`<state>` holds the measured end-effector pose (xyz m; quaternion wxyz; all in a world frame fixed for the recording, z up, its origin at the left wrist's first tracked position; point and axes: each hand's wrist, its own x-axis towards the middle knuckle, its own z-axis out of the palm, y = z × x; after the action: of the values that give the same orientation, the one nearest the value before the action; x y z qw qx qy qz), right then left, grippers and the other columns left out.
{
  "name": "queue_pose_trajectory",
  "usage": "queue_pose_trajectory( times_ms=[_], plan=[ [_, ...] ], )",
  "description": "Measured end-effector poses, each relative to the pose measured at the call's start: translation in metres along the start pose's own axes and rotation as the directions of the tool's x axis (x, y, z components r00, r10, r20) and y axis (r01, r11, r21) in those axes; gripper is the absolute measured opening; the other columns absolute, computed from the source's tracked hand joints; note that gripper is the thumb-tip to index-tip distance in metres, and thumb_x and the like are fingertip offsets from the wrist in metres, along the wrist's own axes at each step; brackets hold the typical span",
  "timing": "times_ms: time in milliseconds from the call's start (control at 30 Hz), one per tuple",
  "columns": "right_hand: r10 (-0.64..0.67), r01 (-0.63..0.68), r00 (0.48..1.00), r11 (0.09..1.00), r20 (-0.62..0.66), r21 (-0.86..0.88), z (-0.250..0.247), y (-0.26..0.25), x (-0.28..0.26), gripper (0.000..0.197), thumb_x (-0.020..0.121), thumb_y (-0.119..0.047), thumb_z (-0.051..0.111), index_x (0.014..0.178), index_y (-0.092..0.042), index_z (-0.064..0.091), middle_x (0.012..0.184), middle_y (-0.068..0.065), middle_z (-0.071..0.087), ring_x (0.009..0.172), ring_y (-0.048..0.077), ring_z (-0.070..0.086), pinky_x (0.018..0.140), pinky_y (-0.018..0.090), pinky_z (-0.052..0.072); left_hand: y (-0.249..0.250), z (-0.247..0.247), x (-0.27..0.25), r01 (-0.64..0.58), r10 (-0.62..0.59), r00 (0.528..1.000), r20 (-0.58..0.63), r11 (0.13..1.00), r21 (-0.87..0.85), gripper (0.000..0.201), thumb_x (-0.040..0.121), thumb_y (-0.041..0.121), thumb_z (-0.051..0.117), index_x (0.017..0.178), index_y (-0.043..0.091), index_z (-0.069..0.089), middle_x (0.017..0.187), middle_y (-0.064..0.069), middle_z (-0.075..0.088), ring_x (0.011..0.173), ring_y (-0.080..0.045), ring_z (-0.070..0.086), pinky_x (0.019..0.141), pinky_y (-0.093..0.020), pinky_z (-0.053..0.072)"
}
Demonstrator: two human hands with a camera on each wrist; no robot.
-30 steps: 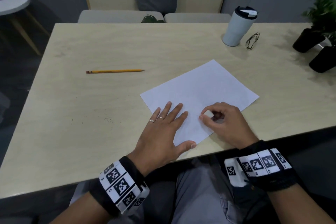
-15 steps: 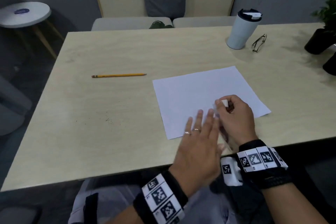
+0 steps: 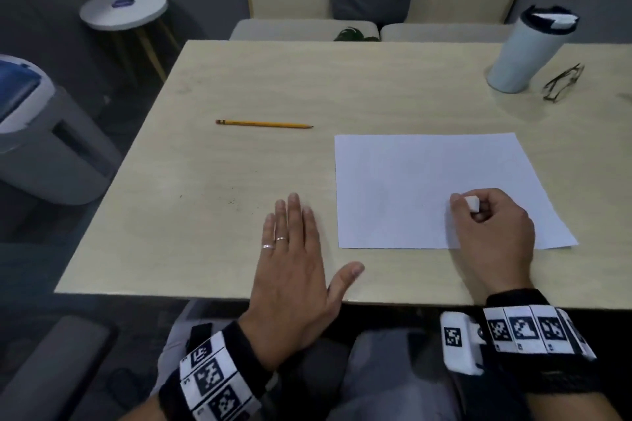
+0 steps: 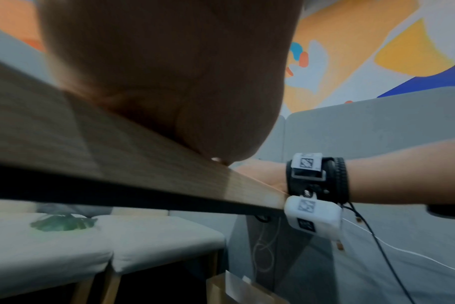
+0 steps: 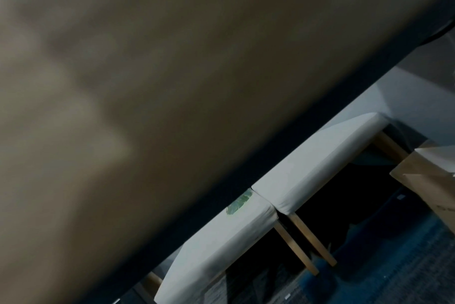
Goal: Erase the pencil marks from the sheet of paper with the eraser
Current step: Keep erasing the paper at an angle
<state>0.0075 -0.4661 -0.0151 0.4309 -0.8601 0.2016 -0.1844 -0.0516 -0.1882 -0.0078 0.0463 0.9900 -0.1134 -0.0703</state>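
A white sheet of paper lies square on the wooden table at the right. My right hand rests on its near right part and pinches a small white eraser between thumb and fingers. A faint small mark shows on the paper left of that hand. My left hand lies flat on the bare table left of the paper, fingers straight, holding nothing. The left wrist view shows only its palm on the table edge. The right wrist view is blurred by the table's underside.
A yellow pencil lies on the table beyond my left hand. A white tumbler and folded glasses stand at the far right. Cushioned benches line the far side; a round side table stands at the left.
My left hand has lifted off the paper and moved left onto the bare table. The paper has turned to lie square. My right hand still holds the eraser.
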Motion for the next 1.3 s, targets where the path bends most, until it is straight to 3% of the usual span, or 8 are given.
queue_pose_trajectory(
  times_ms=[167, 333, 533, 733, 867, 967, 1067, 1300],
  plan=[
    [-0.021, 0.021, 1.0, 1.0, 0.0, -0.018, -0.001, -0.001, 0.0, 0.014, 0.099, -0.03, 0.073, 0.092, -0.017, 0.071, 0.071, -0.007, 0.063, 0.069, 0.007, 0.06, 0.064, 0.021, 0.041, 0.003, 0.005, -0.016, -0.492, 0.492, 0.87, 0.022, 0.869, 0.044, 0.081, 0.103, 0.077, 0.022, 0.169, 0.032, 0.01, 0.177, 0.0, -0.004, 0.163, -0.03, -0.009, 0.13, -0.058, 0.007],
    [-0.023, 0.023, 1.0, 0.999, -0.01, -0.045, -0.001, -0.003, -0.001, 0.015, 0.099, -0.032, 0.072, 0.093, -0.018, 0.071, 0.073, -0.008, 0.063, 0.068, 0.005, 0.06, 0.065, 0.025, 0.04, -0.038, -0.015, -0.014, -0.146, 0.137, 0.989, 0.064, 0.976, 0.161, 0.103, 0.1, 0.082, 0.012, 0.167, 0.004, 0.013, 0.175, -0.018, -0.002, 0.161, -0.039, -0.008, 0.128, -0.061, 0.007],
    [-0.025, 0.025, 1.0, 0.999, 0.004, -0.042, -0.002, -0.006, -0.003, 0.016, 0.099, -0.032, 0.07, 0.095, -0.017, 0.071, 0.073, -0.011, 0.061, 0.066, 0.005, 0.058, 0.061, 0.007, 0.037, -0.031, -0.002, -0.035, -0.6, 0.59, 0.799, 0.114, 0.791, 0.115, 0.089, 0.1, 0.08, 0.023, 0.17, 0.026, 0.008, 0.177, -0.003, -0.006, 0.163, -0.03, -0.01, 0.131, -0.057, 0.003],
    [-0.001, 0.001, 1.0, 1.0, -0.014, 0.021, -0.001, -0.005, -0.001, 0.017, 0.1, -0.032, 0.072, 0.095, -0.016, 0.071, 0.074, -0.009, 0.06, 0.066, 0.008, 0.057, 0.062, 0.007, 0.039, -0.028, -0.033, -0.014, -0.104, 0.076, 0.976, 0.205, 0.986, 0.129, 0.113, 0.093, 0.087, -0.003, 0.165, 0.0, -0.001, 0.171, -0.024, -0.018, 0.158, -0.045, -0.019, 0.126, -0.064, -0.004],
    [0.091, -0.066, 0.992, 0.96, -0.082, 0.272, -0.008, -0.003, 0.008, 0.02, 0.097, -0.039, 0.076, 0.093, -0.02, 0.076, 0.078, 0.004, 0.063, 0.069, 0.017, 0.058, 0.073, 0.033, 0.051, 0.058, -0.056, 0.021, -0.373, 0.342, 0.912, 0.225, 0.921, 0.109, 0.097, 0.105, 0.067, 0.029, 0.163, 0.0, -0.012, 0.168, -0.025, -0.03, 0.157, -0.04, -0.025, 0.129, -0.057, -0.007],
    [0.204, -0.148, 0.975, 0.89, -0.088, 0.432, -0.015, -0.002, 0.014, 0.018, 0.099, -0.028, 0.077, 0.099, -0.01, 0.075, 0.077, 0.004, 0.067, 0.059, 0.007, 0.059, 0.064, 0.024, 0.052, 0.123, -0.048, 0.047, -0.534, 0.494, 0.818, 0.296, 0.843, 0.069, 0.089, 0.11, 0.051, 0.039, 0.164, 0.002, -0.012, 0.17, -0.017, -0.028, 0.159, -0.032, -0.021, 0.131, -0.049, -0.004],
    [0.296, -0.228, 0.955, 0.78, -0.023, 0.583, -0.018, -0.002, 0.014, 0.014, 0.099, -0.021, 0.077, 0.1, -0.007, 0.073, 0.071, 0.0, 0.065, 0.054, 0.008, 0.058, 0.053, 0.02, 0.051, 0.151, -0.034, 0.064, -0.537, 0.486, 0.8, 0.352, 0.842, 0.058, 0.097, 0.106, 0.066, 0.033, 0.163, 0.008, -0.021, 0.168, -0.01, -0.035, 0.157, -0.026, -0.029, 0.13, -0.049, -0.009],
    [0.149, -0.147, 0.988, 0.886, 0.029, 0.44, -0.023, 0.006, 0.019, 0.016, 0.099, -0.023, 0.077, 0.101, -0.008, 0.075, 0.085, 0.009, 0.076, 0.058, 0.001, 0.069, 0.061, 0.015, 0.054, 0.117, -0.019, 0.083, -0.524, 0.506, 0.771, 0.386, 0.849, -0.066, 0.109, 0.09, 0.092, 0.02, 0.163, 0.024, -0.026, 0.166, 0.003, -0.039, 0.15, -0.019, -0.042, 0.126, -0.052, -0.018]
  ],
)
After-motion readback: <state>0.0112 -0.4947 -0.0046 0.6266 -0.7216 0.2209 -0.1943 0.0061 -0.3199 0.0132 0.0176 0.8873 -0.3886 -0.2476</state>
